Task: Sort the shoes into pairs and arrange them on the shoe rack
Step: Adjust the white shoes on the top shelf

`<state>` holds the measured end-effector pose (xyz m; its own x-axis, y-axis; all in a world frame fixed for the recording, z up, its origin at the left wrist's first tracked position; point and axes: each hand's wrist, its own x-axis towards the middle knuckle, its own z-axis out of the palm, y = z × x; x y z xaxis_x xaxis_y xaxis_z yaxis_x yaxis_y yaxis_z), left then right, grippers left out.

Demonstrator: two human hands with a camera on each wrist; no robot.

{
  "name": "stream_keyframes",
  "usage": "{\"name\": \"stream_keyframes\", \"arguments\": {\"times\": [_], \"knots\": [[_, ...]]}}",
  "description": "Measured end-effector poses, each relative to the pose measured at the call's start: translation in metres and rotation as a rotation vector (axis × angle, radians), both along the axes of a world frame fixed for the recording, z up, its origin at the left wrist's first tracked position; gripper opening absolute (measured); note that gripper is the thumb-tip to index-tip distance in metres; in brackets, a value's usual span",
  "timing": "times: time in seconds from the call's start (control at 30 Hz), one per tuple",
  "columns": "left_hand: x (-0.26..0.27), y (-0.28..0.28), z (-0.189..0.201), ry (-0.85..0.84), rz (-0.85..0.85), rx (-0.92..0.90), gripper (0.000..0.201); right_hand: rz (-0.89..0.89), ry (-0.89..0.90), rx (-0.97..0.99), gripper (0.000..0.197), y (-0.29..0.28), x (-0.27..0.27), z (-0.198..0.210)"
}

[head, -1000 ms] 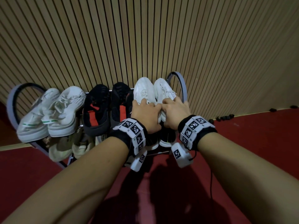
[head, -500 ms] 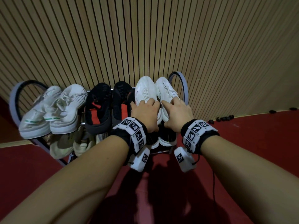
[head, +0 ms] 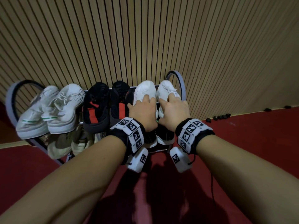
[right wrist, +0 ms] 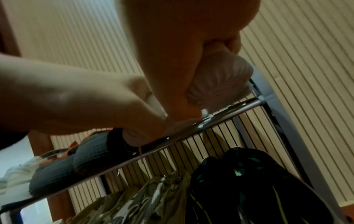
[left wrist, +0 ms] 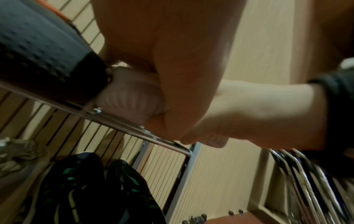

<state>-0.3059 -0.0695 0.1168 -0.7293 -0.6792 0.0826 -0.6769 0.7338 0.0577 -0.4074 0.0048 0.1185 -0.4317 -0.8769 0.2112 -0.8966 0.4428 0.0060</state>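
Note:
The shoe rack (head: pixel 179 79) stands against the slatted wall. On the right of its top shelf sits a white pair of shoes, toes to the wall. My left hand (head: pixel 144 110) lies over the left white shoe (head: pixel 144 90), fingers on top. In the left wrist view its thumb (left wrist: pixel 182 91) presses the side of that shoe's ribbed heel (left wrist: pixel 130 97). My right hand (head: pixel 174 109) holds the right white shoe (head: pixel 165 88) the same way, thumb against the heel (right wrist: pixel 220 78). The two hands touch each other between the shoes.
A black-and-red pair (head: pixel 97 107) sits mid-shelf and a white pair with green stripes (head: pixel 64 109) at the left. The lower shelf holds beige shoes (head: pixel 61 146) and black shoes with white soles (head: pixel 165 135). Red floor (head: pixel 242 143) lies in front, with small dark bits along the wall.
Both hands have slid forward from the heels of the white pair onto the tops, with the fingers now stretched further toward the laces. The white shoes sit slightly deeper on the shelf.

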Motion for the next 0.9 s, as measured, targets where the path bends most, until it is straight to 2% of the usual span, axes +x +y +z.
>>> {"name": "stream_keyframes", "arguments": {"times": [0.13,0.53,0.77,0.9], "knots": [[-0.003,0.006,-0.007,-0.075,-0.007,-0.068,0.06,0.014,0.03,0.012,0.055,0.004,0.003,-0.01],[-0.008,0.006,-0.013,0.008,0.002,-0.18,0.051,0.17,0.021,-0.075,0.063,0.002,-0.035,-0.014],[-0.015,0.003,-0.02,-0.02,-0.003,-0.196,0.058,0.13,0.037,0.054,0.047,-0.005,-0.031,-0.009],[-0.008,0.002,-0.02,-0.003,-0.009,-0.128,0.07,0.067,0.0,0.076,0.054,-0.004,-0.022,-0.004]]}}
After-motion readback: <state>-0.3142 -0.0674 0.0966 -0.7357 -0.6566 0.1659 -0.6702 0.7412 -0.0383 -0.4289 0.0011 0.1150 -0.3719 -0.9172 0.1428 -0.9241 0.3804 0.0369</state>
